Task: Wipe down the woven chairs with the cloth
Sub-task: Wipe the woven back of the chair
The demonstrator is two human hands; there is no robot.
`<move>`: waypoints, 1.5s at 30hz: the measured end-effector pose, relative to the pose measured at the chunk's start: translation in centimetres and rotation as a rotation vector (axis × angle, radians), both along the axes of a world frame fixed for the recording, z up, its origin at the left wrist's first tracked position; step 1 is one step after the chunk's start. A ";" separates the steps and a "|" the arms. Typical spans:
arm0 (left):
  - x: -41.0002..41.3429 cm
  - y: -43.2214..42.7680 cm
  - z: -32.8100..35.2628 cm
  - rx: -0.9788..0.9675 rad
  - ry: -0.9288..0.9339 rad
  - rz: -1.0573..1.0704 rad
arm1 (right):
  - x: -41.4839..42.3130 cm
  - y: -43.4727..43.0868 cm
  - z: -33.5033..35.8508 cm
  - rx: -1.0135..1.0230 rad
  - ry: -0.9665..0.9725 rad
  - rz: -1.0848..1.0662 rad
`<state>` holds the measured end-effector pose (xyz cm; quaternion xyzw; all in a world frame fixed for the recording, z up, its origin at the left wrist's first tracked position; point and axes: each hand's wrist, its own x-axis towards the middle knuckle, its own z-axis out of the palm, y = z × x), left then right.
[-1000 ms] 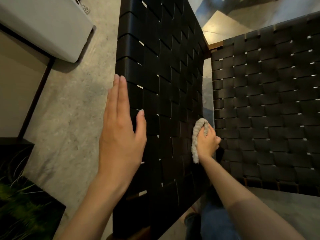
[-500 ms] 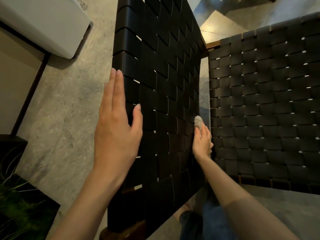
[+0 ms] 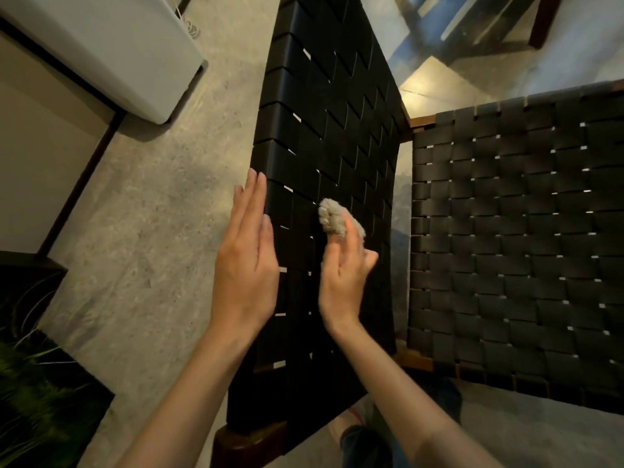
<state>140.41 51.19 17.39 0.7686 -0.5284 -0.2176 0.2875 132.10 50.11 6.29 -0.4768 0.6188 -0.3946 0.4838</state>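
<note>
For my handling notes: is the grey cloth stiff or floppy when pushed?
Probably floppy: the cloth bunches into soft folds at the right hand. Likely light, since fingers alone press it against the chair back.

Holding left hand (image 3: 244,275) flat, fingers straight and together; reaching both forearms forward; pressing with right hand (image 3: 342,278), fingers nearly straight, thumb out, cloth (image 3: 332,219) over fingertips.

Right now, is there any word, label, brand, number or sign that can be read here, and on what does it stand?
None: no readable text shows anywhere in the head view.
The woven chair back, the woven seat, the cloth and the white unit carry no visible lettering.
</note>
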 end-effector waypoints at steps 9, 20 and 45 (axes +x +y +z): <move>1.7 -3.0 1.1 -0.069 0.325 0.250 | 4.1 -5.4 6.3 -0.403 0.092 0.131; 1.6 -8.7 -0.2 0.091 -0.206 -0.035 | -2.5 -9.6 -9.5 0.123 0.266 -0.039; 2.2 -11.1 0.7 -0.053 0.062 0.142 | 4.9 -14.9 6.2 -0.317 -0.073 0.106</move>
